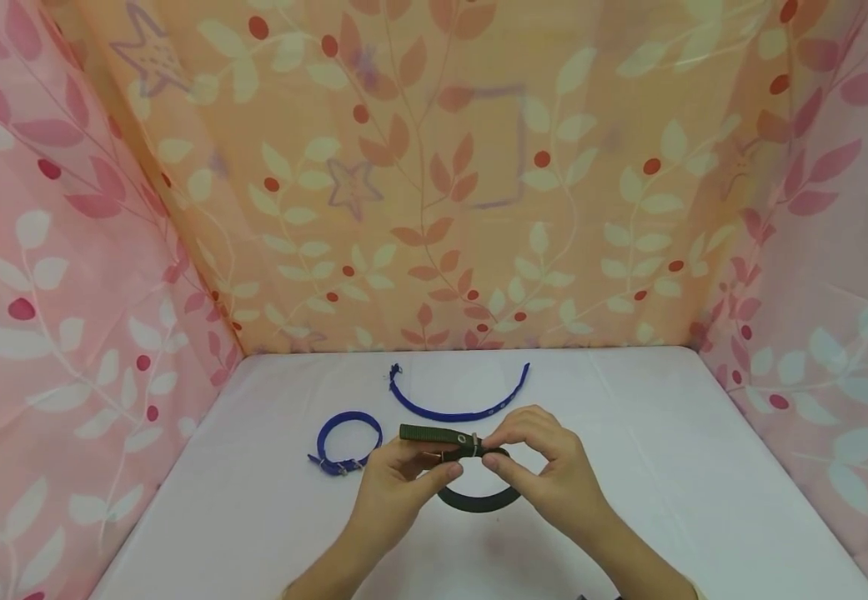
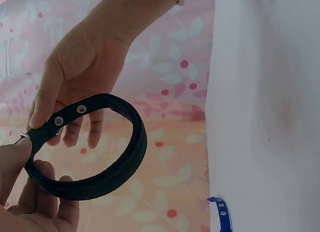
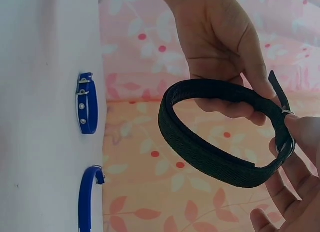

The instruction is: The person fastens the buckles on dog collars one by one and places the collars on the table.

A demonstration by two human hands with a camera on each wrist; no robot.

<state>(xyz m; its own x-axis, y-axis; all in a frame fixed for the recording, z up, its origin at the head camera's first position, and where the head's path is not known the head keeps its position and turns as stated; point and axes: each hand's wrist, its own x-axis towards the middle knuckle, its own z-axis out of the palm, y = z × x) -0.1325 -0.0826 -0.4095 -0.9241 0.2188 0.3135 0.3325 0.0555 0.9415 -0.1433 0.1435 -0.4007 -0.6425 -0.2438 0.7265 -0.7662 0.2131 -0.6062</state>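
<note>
- Head view: shows dark green collar held up over the bench, looped, between left hand and right hand.
- Gripped on one side by left hand, thumb in front, fingers behind; pinched on the other by right hand, thumb against bent forefinger.
- Has free end pointing left, metal fittings between the hands.
- Also records buckled blue collar lying as a ring just beyond left hand; unfastened blue collar curved farther back; leaf-patterned cloth behind the bench.
- Left wrist view: gives dark green collar as a loop, pinched by right hand near two eyelets, other fingers loosely extended; held by left hand, thumb beside metal.
- Right wrist view: confirms both hands closed on dark green collar; both blue collars on the bench, lower one cut by frame edge.
</note>
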